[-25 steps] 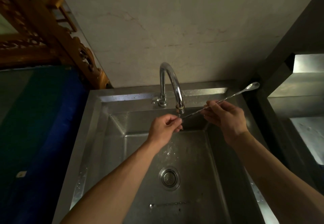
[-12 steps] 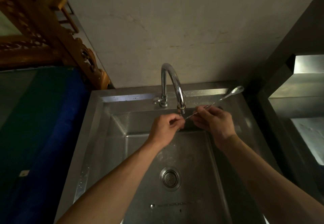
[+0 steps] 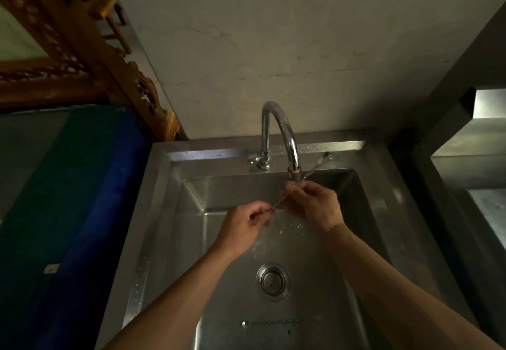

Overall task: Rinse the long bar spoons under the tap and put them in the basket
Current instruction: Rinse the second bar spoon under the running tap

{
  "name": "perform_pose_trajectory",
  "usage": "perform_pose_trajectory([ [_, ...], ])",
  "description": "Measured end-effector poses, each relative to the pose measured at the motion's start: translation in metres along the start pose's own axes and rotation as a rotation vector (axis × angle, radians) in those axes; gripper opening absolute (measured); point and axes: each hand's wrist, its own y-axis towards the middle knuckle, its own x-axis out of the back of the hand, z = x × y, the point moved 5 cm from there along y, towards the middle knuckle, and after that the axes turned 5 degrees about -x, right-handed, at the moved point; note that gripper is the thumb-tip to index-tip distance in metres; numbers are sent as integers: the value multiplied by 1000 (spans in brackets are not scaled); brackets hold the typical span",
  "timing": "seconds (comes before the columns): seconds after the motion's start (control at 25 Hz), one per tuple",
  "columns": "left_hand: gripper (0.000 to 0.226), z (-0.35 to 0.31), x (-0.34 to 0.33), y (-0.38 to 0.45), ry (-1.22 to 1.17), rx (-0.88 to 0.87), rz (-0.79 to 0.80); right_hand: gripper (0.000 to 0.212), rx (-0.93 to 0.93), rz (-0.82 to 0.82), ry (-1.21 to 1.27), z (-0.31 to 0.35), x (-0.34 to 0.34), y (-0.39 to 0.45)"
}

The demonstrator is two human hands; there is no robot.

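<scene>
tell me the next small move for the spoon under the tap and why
Probably slide the bar spoon further along through the stream. The left hand pinches its lower end and the right hand grips the middle right under the tap, so the upper end beyond the spout looks unrinsed. A second spoon lies on the sink floor; no basket is in view.

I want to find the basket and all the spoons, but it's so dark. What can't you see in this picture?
Head view, the only one:
- The basket: nowhere in frame.
- The bar spoon: its middle hidden by the right hand, one end by the left hand; the far end blurred.
- The second spoon on the sink floor: too dim to tell its bowl.
- The water at the tap: only splashes show.
</scene>
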Motion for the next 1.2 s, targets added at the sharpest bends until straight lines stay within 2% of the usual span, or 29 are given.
perform_pose_trajectory([
  [0.08,26,17,4,-15,8,37,24,11,27,-20,8,5,0,-4],
  [0.2,19,38,8,-34,22,89,81,10,73,-41,72,13,-1,-8],
  [0.32,19,45,9,-43,27,120,107,12,87,25,83,14,-7,-13],
  [0.4,18,45,8,-46,29,117,110,15,80,69,81,14,-10,-14],
  [0.48,17,42,6,-46,17,105,117,7,83,45,60,13,-8,-12],
  [0.56,20,39,3,-45,3,93,130,10,82,8,79,12,-5,-10],
  [0.72,22,35,-2,-44,6,81,130,11,75,58,79,11,-3,-7],
  [0.84,18,30,-5,-42,-2,68,143,9,77,-10,93,10,3,-8],
  [0.92,17,25,-7,-40,24,66,149,4,87,12,55,12,2,-7],
  [1.04,22,9,-11,-26,20,20,80,3,56,79,-28,14,2,-8],
  [1.12,25,-8,-13,-7,8,-30,5,8,31,70,-28,17,5,-8],
  [1.2,22,-24,-16,12,-18,-59,-35,5,37,48,-10,22,12,-8],
])
